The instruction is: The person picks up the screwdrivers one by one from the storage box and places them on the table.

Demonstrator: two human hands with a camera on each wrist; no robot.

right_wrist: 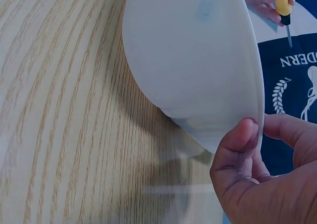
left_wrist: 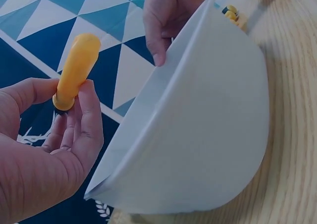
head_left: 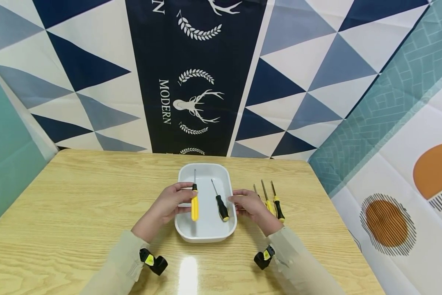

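Note:
In the head view my left hand [head_left: 172, 201] pinches a yellow-handled screwdriver [head_left: 194, 207] above the left side of a white plastic basin [head_left: 202, 233]. Its shaft points away from me. The left wrist view shows thumb and fingers on the yellow handle [left_wrist: 79, 68] near its dark collar. On the basin's right rim, my right hand [head_left: 248, 203] pinches the edge between thumb and fingers, plain in the right wrist view beside the basin wall [right_wrist: 198, 60]. Inside the basin lies a black-handled screwdriver [head_left: 222, 208] with a yellow end.
Right of the basin, several screwdrivers [head_left: 277, 207] lie side by side on the wood-grain table [head_left: 95, 196], partly behind my right hand. A patterned cloth [head_left: 191, 102] hangs behind the table's far edge. Another patterned cloth [head_left: 398, 196] borders the right side.

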